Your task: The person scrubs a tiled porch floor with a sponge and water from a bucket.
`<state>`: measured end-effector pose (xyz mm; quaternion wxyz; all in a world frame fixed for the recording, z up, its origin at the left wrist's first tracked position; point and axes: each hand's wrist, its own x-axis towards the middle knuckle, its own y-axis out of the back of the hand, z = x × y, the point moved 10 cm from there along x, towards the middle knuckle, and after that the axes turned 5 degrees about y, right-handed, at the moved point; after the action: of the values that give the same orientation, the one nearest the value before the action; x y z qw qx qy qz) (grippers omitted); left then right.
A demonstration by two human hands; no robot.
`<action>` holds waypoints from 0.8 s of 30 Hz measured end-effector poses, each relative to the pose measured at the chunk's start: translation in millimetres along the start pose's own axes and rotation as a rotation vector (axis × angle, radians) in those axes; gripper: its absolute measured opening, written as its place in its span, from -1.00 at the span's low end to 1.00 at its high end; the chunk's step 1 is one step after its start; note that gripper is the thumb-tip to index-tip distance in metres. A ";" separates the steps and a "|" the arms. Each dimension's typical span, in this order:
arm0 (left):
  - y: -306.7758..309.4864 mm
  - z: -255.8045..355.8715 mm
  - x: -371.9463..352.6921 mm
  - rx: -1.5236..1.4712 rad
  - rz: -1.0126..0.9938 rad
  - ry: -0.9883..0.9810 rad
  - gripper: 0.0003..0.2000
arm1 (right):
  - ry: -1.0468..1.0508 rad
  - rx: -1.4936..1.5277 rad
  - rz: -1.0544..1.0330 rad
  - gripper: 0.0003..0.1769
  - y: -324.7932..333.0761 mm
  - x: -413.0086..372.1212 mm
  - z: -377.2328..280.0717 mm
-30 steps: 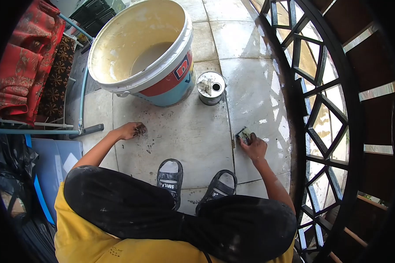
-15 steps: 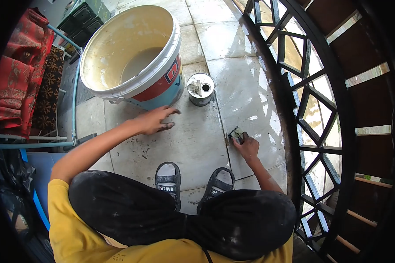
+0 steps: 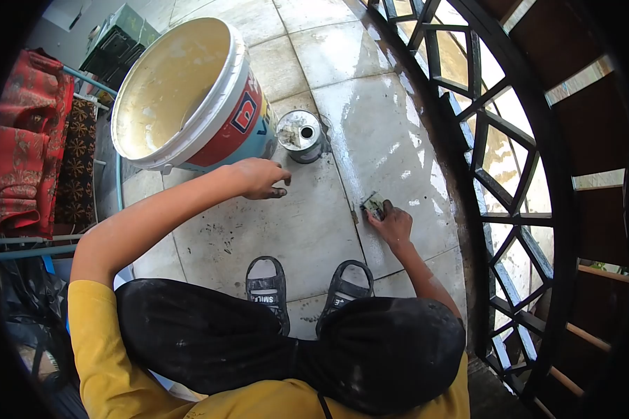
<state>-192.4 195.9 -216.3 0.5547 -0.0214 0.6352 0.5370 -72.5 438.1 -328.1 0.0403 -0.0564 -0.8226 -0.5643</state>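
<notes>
My right hand (image 3: 392, 224) grips a small, dirty green-grey scrubbing pad (image 3: 374, 204) against the tiled floor (image 3: 307, 230), just right of a tile joint. My left hand (image 3: 264, 179) hovers with nothing in it, its fingers apart and bent, between the bucket and my feet. Close above its fingertips stands a round metal can (image 3: 301, 135) with a dark hole in its smeared top. The large white bucket (image 3: 220, 112), with a red and blue label and a stained inside, stands beyond my left forearm, tilted in the view.
A black metal lattice (image 3: 503, 164) runs along the right side. On the left are a red patterned cloth (image 3: 28, 146), blue pipes (image 3: 119, 178) and a black plastic bag (image 3: 31, 293). Green crates (image 3: 122, 45) stand at the back left. My sandalled feet (image 3: 265, 283) are on the tiles.
My left hand has moved slightly right and up, nearer the can. The view has shifted, so the bucket and can sit further left. My right hand still grips the pad, now turned a little.
</notes>
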 end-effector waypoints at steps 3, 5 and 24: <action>4.4 -4.8 -3.0 0.007 -0.037 0.049 -0.62 | -0.054 0.003 -0.007 -0.48 10.4 -3.8 12.2; 16.0 -4.9 -4.4 0.025 -0.058 0.096 -0.62 | -0.039 0.047 -0.025 -0.48 15.3 -8.1 16.3; -39.8 53.2 82.7 0.034 -0.040 0.056 -0.40 | -0.012 0.020 -0.243 -0.51 38.9 -78.4 79.6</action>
<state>-163.1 263.7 -292.4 0.5477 -0.0397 0.6588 0.5142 10.3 522.6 -331.0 -0.0328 0.0408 -0.8293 -0.5564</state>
